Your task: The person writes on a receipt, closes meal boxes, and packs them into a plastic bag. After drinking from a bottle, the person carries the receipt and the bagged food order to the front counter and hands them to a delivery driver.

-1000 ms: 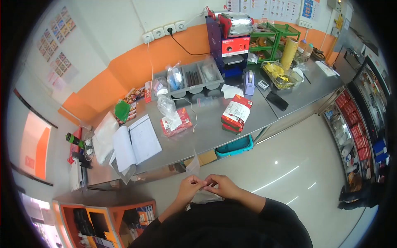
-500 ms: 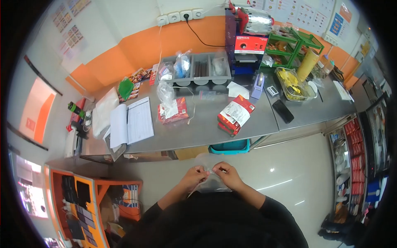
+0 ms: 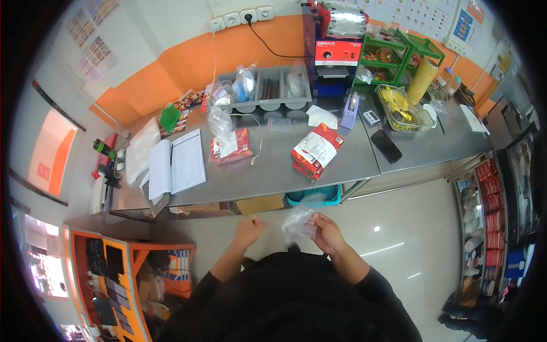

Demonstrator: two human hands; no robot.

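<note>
Bag (image 3: pixel 297 225) held in right hand (image 3: pixel 326 232), before table (image 3: pixel 273 188). On table: notebook (image 3: pixel 189 162) placed left, stacked boxes (image 3: pixel 306 163) centre, phone (image 3: pixel 386 146) right; tray (image 3: pixel 285 102) set behind.

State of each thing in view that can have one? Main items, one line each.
Left hand: curled closed, contents hidden
Right hand: pinching the bag
Clear plastic bag: held, crumpled
Notebook: open
Phone: lying flat, dark side up
Black plug: in socket
Gray tray: uncovered, loaded
Red-fronted machine: on/off unclear
</note>
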